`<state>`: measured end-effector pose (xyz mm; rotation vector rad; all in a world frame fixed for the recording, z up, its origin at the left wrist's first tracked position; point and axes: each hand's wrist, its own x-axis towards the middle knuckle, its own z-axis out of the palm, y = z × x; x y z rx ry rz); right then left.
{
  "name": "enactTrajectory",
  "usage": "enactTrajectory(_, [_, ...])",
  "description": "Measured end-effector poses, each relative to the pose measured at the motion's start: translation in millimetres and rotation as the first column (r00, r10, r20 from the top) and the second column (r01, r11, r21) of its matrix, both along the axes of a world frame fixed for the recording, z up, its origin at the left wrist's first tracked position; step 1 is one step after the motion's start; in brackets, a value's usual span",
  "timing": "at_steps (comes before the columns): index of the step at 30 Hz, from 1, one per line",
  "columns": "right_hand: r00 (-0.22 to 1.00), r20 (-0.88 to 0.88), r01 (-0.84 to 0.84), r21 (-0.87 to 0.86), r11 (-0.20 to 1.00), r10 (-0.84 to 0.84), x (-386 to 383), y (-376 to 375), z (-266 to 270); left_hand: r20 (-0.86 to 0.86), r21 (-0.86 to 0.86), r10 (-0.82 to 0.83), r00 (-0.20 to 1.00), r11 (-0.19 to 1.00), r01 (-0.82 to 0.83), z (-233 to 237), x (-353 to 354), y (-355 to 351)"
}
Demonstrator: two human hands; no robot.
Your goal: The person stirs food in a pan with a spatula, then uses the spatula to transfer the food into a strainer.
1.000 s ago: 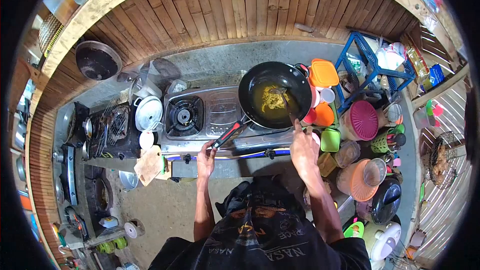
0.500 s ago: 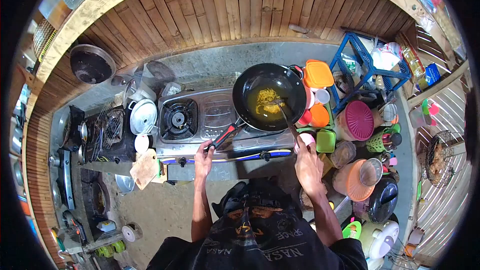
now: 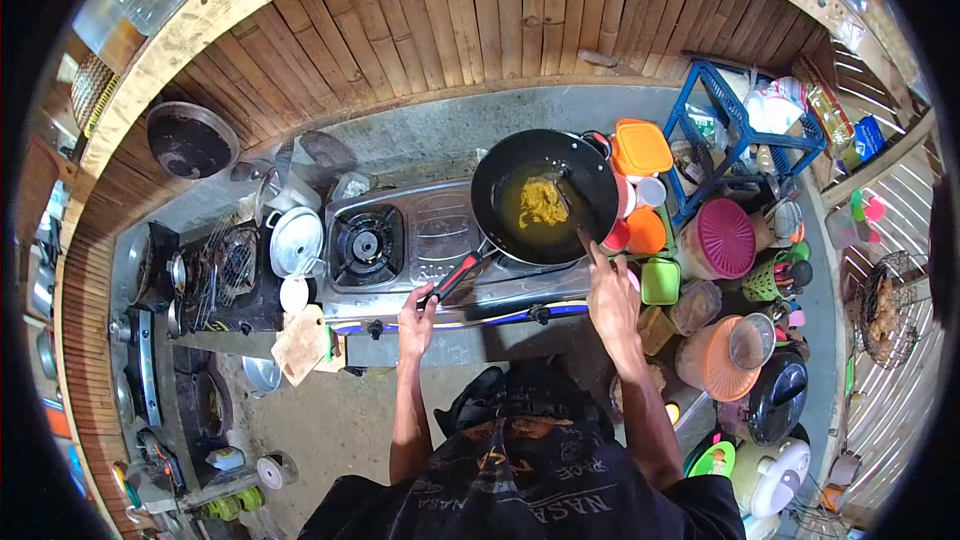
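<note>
A black wok sits on the right burner of the two-burner gas stove. Its black-and-red handle points toward me, and my left hand is closed around the end of it. Inside the wok, a clump of yellow shredded-looking food lies in yellowish oil. My right hand grips a spatula by its handle. The spatula's dark blade rests in the wok, against the right side of the clump.
The left burner has nothing on it. A lidded silver pot and a cutting board are at left. Orange containers, a pink-lidded tub and a blue rack crowd the right. A blackened pan hangs on the wall.
The spatula has moved from the clump's lower side to its right side, and the food is gathered more tightly. My right hand has shifted slightly; my left hand stays on the handle.
</note>
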<state>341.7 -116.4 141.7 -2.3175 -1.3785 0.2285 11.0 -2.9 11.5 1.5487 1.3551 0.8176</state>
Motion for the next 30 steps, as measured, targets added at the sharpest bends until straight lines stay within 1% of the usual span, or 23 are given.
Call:
enactTrajectory(2, [1.0,0.007,-0.012,0.014,1.0,0.012,6,7,-12,-0.002,0.015,-0.004,1.0,1.0,0.004,0,1,-1])
enactTrajectory(5, [1.0,0.019,-0.011,-0.025,1.0,0.012,6,8,-15,0.0,0.041,-0.008,1.0,0.999,0.008,0,0,0])
enactTrajectory(7, [0.988,0.131,-0.083,0.009,0.997,0.081,7,-4,-18,0.008,0.041,-0.008,1.0,0.999,0.007,0,0,-2])
enactTrajectory(10, [0.991,0.095,-0.098,-0.014,0.995,0.099,7,-26,-3,-0.013,0.058,-0.004,1.0,0.998,0.004,5,2,-3])
enactTrajectory(12, [0.994,0.068,-0.08,-0.056,0.995,0.084,5,-41,19,-0.013,-0.012,0.023,1.0,1.0,-0.023,9,4,-5])
enactTrajectory(13, [0.995,0.068,-0.065,-0.085,0.994,0.071,6,-48,25,0.006,0.005,0.018,1.0,1.0,-0.018,2,2,-3])
enactTrajectory(16, [0.994,0.086,-0.063,-0.122,0.99,0.074,19,-65,14,-0.006,0.02,0.01,1.0,1.0,-0.01,-2,0,-1])
enactTrajectory(18, [0.973,0.217,-0.044,-0.139,0.989,0.074,23,-71,6,-0.008,0.019,0.008,1.0,1.0,-0.008,-2,0,2])
enactTrajectory(22, [0.987,0.157,-0.017,-0.151,0.988,0.041,10,-53,3,0.001,0.024,0.016,1.0,1.0,-0.016,-5,0,2])
enactTrajectory(24, [0.994,0.113,-0.006,-0.068,0.998,0.014,8,-37,-4,0.006,0.022,0.012,1.0,1.0,-0.012,-5,0,1])
enactTrajectory(25, [0.992,0.128,-0.012,-0.028,1.0,0.016,6,-32,-4,0.012,0.022,0.008,1.0,1.0,-0.008,-4,0,1])
enactTrajectory(28, [0.997,0.083,-0.001,-0.043,0.999,0.005,9,-32,10,-0.018,0.037,-0.009,1.0,0.999,0.009,2,1,1])
enactTrajectory(29, [0.997,0.069,-0.02,-0.022,1.0,0.022,10,-37,18,-0.021,0.038,-0.011,1.0,0.999,0.012,1,0,0])
enactTrajectory(30, [0.997,0.069,-0.019,-0.018,1.0,0.02,12,-42,22,-0.018,0.071,-0.011,1.0,0.997,0.012,0,1,0])
